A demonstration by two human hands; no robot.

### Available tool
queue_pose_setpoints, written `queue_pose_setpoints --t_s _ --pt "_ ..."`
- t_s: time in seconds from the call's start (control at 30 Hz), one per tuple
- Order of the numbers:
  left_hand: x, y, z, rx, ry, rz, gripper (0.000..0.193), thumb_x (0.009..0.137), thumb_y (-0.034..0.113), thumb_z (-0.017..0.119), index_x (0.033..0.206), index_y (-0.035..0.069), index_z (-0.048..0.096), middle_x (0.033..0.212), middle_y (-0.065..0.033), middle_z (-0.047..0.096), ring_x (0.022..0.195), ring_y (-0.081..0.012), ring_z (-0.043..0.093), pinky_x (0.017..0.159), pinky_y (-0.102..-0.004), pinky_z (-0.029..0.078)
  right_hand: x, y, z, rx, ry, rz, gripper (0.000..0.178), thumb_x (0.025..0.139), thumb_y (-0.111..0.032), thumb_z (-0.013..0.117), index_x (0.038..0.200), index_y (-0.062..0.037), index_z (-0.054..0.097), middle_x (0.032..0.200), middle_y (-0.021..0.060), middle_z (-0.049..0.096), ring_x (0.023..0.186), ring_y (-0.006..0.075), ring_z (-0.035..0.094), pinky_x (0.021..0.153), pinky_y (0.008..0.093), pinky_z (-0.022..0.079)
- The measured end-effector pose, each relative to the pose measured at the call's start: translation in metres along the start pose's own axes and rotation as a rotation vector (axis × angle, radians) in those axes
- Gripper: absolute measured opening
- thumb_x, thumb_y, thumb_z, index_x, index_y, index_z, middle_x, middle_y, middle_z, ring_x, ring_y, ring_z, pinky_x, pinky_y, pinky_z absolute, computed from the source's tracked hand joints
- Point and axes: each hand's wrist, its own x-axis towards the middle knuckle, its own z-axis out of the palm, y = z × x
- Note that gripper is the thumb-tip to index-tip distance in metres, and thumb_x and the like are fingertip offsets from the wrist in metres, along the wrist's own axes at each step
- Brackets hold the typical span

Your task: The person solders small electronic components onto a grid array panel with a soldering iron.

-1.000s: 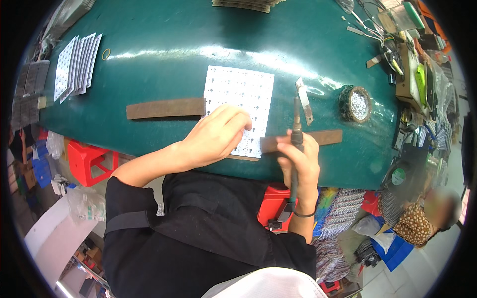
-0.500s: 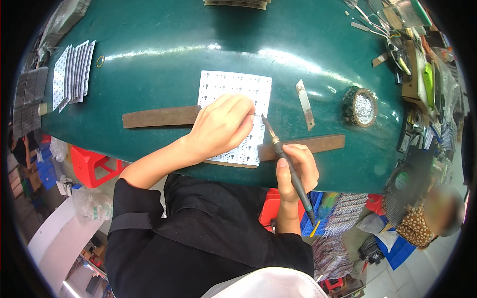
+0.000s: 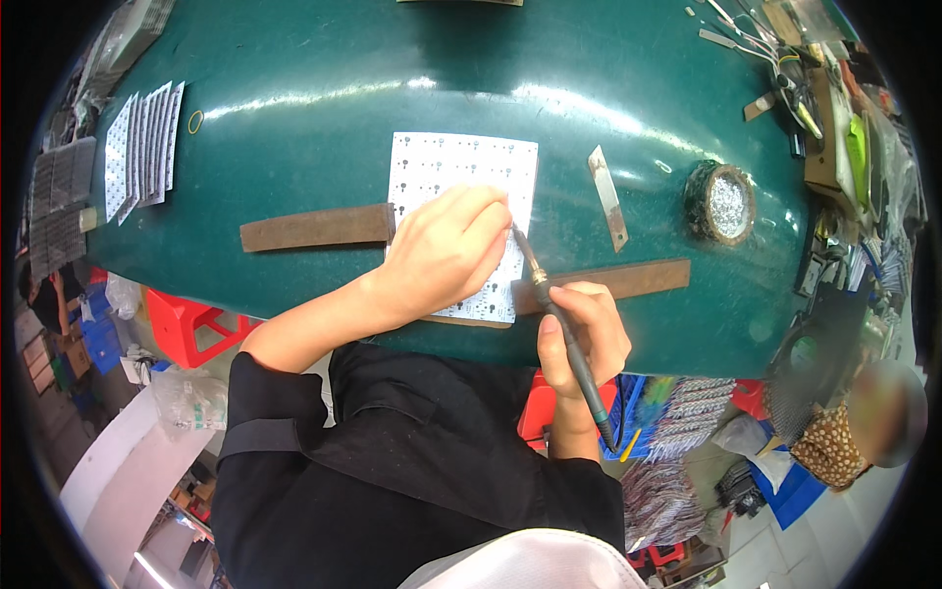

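A white circuit board panel (image 3: 466, 155) dotted with small dark pads lies on the green table in front of me. My left hand (image 3: 442, 245) rests over its middle, thumb and fingers pinched together near the right edge; what they hold, if anything, is too small to make out. In my right hand (image 3: 597, 339) is a soldering iron (image 3: 577, 365), held like a pen. The iron's tip points up and left, ending close beside my left fingertips at the panel. One brown flat bar (image 3: 314, 230) touches the panel's left side, and another brown bar (image 3: 643, 279) lies by its right side.
A blade (image 3: 606, 196) and a round dark holder with silvery filling (image 3: 726, 204) are at right. White panels (image 3: 147, 147) stand in a row at far left, near a rubber band (image 3: 196, 122). Cables and tools crowd the right edge. A person (image 3: 834, 447) is at lower right.
The view has shifted slightly. The iron's tip stays close to my left fingertips, and both hands keep nearly the same pose over the panel.
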Motion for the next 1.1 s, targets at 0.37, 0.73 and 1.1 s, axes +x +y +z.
queue_pose_setpoints --t_s 0.37,0.73,1.1 --pt "-0.011 0.008 -0.004 0.049 0.008 -0.007 0.019 0.078 0.002 0.067 0.095 0.001 0.059 0.101 -0.0120 0.061 0.086 -0.0307 0.063 0.074 -0.0389 0.053 -0.013 -0.001 -0.002 0.045 0.055 -0.026 0.023 0.071 -0.004 0.069 0.092 0.0046 0.068 0.076 0.0150 0.064 0.070 0.0287 0.063 0.068 0.0365 0.053" --pt "-0.012 0.012 0.001 0.082 -0.028 -0.025 0.017 0.078 0.001 0.070 0.092 0.004 0.060 0.108 -0.0089 0.060 0.075 -0.0242 0.057 0.064 -0.0352 0.050 -0.011 -0.002 -0.002 -0.009 0.031 -0.084 0.023 0.071 -0.003 0.068 0.092 0.0043 0.068 0.074 0.0141 0.063 0.068 0.0281 0.062 0.068 0.0373 0.052" --pt "-0.015 0.017 -0.008 0.029 -0.109 -0.107 0.016 0.078 0.004 0.069 0.093 0.003 0.062 0.110 -0.0123 0.061 0.084 -0.0305 0.063 0.072 -0.0404 0.053 -0.012 -0.004 -0.004 0.008 0.068 -0.126 0.022 0.071 -0.003 0.069 0.091 0.0045 0.068 0.073 0.0140 0.062 0.065 0.0273 0.061 0.068 0.0376 0.052"
